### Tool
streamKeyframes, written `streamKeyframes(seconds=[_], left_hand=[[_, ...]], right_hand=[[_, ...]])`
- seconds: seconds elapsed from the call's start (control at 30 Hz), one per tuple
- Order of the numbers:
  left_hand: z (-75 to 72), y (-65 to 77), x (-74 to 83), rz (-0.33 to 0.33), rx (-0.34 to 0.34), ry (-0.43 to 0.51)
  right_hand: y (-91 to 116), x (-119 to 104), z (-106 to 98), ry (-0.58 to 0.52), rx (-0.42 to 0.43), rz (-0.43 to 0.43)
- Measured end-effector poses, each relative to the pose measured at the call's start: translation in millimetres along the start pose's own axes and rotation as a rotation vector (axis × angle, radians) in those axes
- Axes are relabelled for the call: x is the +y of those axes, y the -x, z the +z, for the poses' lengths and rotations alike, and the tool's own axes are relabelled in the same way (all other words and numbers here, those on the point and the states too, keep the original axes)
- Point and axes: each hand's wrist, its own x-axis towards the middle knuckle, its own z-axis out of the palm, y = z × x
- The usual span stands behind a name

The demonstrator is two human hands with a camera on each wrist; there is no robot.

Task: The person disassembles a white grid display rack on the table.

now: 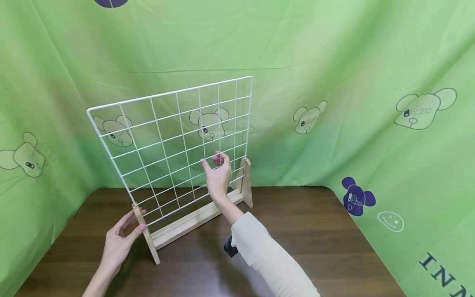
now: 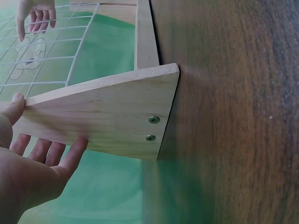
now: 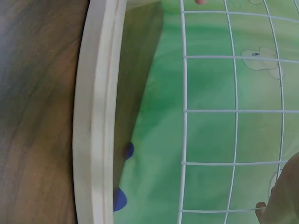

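A white wire grid panel (image 1: 178, 113) stands upright in a wooden stand (image 1: 193, 225). My left hand (image 1: 118, 243) holds the stand's left side board (image 2: 107, 112), with the thumb on the front edge and the fingers against the rear edge. At the lower right part of the grid is my right hand (image 1: 219, 177), its thumb and fingers apart and loosely bent near the wires. Some of its fingers show behind a wire in the head view. Whether they press on the mesh is hard to tell. Two screws (image 2: 152, 128) show in the side board.
The stand rests on a dark brown wooden table (image 1: 297, 235). Green cloth (image 1: 289, 49) printed with bear heads hangs behind and on both sides. A small black object (image 1: 230, 247) shows beneath the right sleeve (image 1: 267, 255).
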Motion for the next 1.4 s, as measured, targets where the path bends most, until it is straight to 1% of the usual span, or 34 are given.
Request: streamKeyframes(seconds=[0.23, 0.47, 0.7, 0.87, 1.03, 1.3, 1.4], left_hand=[[2.0, 1.1, -1.5, 0.001, 0.04, 0.023], [1.2, 1.8, -0.8, -0.005, 0.023, 0.01], [0.9, 0.1, -0.3, -0.001, 0.015, -0.011], [1.0, -0.1, -0.4, 0.001, 0.012, -0.014], [1.3, 0.6, -1.7, 0.004, 0.019, -0.02], [1.3, -0.3, -2.8, -0.01, 0.039, -0.018], [1.7, 0.6, -2.4, -0.023, 0.056, -0.023]], right_hand=[[-3.3, -8.9, -0.2, -0.011, -0.005, 0.01], [-6.6, -14.8, -0.4, -0.003, 0.001, 0.03], [-13.4, -25.5, 2.2, -0.011, 0.01, -0.001], [-16.6, -31.0, 2.6, -0.006, 0.0, 0.004], [-18.5, -33.5, 2.2, 0.015, 0.005, 0.01], [-24.8, -40.9, 5.6, 0.04, -0.007, -0.007], [-27.1, -44.1, 6.7, 0.052, -0.014, 0.001]])
